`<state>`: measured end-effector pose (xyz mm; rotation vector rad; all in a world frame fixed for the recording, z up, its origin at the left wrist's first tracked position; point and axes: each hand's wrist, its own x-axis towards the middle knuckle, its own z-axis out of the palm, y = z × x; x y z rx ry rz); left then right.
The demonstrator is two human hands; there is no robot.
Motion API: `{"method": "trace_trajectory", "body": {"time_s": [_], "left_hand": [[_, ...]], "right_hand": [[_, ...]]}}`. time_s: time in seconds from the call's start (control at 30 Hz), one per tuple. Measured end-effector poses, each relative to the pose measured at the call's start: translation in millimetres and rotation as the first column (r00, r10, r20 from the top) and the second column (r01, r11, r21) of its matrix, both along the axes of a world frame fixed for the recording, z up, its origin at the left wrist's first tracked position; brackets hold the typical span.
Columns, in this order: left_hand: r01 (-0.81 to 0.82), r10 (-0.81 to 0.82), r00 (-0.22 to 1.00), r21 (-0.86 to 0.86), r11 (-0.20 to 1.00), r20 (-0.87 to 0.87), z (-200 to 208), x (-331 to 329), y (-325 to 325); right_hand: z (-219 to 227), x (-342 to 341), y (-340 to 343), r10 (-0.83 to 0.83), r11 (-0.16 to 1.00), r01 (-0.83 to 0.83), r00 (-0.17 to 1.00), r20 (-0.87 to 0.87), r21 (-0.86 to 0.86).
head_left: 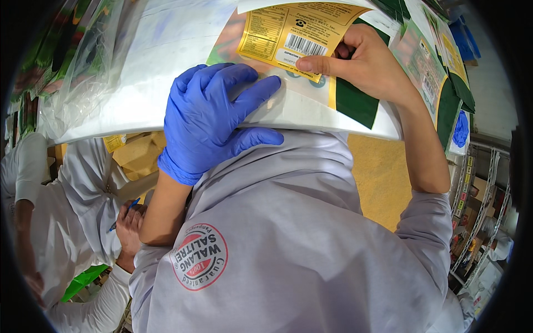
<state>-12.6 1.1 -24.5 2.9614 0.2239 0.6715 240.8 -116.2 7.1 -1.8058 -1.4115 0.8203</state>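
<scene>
My right hand [369,66], bare, pinches the lower right corner of a yellow printed plastic pouch [261,30] between thumb and fingers. A barcode and small tables of print cover the pouch's face, and its upper part runs out of view. Under it lies another flat pouch [355,104] with a dark green end, a yellow stripe and a see-through part. My left hand [208,114], in a blue glove, hovers at the near table edge beside the pouches. Its fingers are spread and slightly bent, with nothing between them.
Both pouches lie on a white table [147,91]. More printed pouches [425,77] are stacked at the right edge, and clear plastic wrap [83,83] lies at the left. On the left, a co-worker's hand [130,227] holds a blue pen [125,213]. A wire rack [472,211] stands at right.
</scene>
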Motion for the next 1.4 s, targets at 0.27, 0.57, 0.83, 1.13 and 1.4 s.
{"method": "trace_trajectory", "body": {"time_s": [0.27,0.57,0.83,1.13,1.4], "left_hand": [[-0.019,0.019,1.0,0.003,1.0,-0.014,0,0,-2],[0.012,-0.014,0.999,-0.048,0.999,-0.037,6,6,0],[0.026,-0.031,0.997,-0.076,0.997,-0.065,6,7,-1],[-0.007,0.006,0.998,-0.023,1.0,-0.068,4,8,-4],[0.018,-0.021,0.997,-0.033,0.999,-0.069,8,8,-4]], "right_hand": [[6,-11,-2,-0.042,0.999,0.042,0.999,0.033,-0.022],[-12,-13,-6,-0.102,0.88,-0.202,0.803,0.587,0.431],[17,-30,2,-0.308,0.951,0.083,0.174,0.935,0.298],[46,-39,-3,0.102,0.977,-0.061,0.975,-0.198,0.204],[-34,38,83,-0.176,0.868,0.453,0.662,-0.728,0.202]]}}
